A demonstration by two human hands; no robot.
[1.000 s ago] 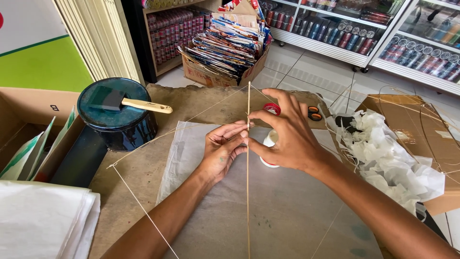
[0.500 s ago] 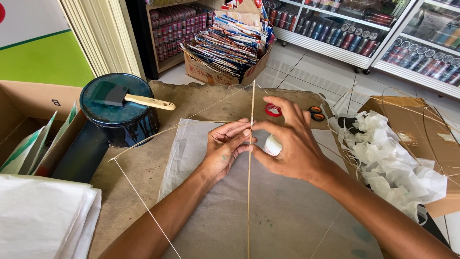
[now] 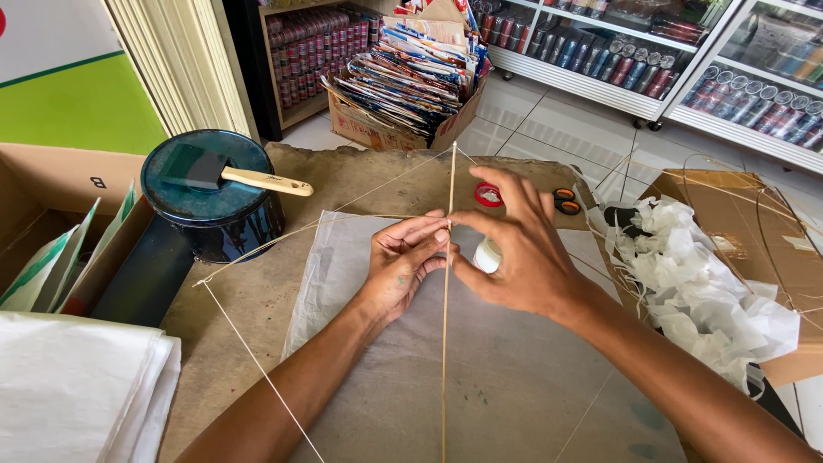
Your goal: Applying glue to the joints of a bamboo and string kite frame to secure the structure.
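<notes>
A thin bamboo stick (image 3: pixel 444 360) lies lengthwise over a sheet of pale tissue paper (image 3: pixel 514 377) on the brown work surface. My left hand (image 3: pixel 399 266) pinches this stick where a bowed cross stick (image 3: pixel 283 236) meets it. My right hand (image 3: pixel 527 253) is on the other side of the stick, holding a small white thread spool (image 3: pixel 487 255) in its palm, its fingertips touching the stick just above my left fingers. A taut string (image 3: pixel 257 364) runs from the bowed stick's left tip toward the near edge.
A dark teal tin (image 3: pixel 214 214) with a foam brush (image 3: pixel 257 178) on top stands at the left. A red lid (image 3: pixel 489 195), orange-handled scissors (image 3: pixel 566 201), crumpled white paper (image 3: pixel 686 274) and a cardboard box (image 3: pixel 754 206) lie right. Stacked white sheets (image 3: pixel 69 394) sit near left.
My right hand has sunk a little along the stick and its fingers have closed toward my left fingertips. The spool shows more between them. The left hand holds its pinch.
</notes>
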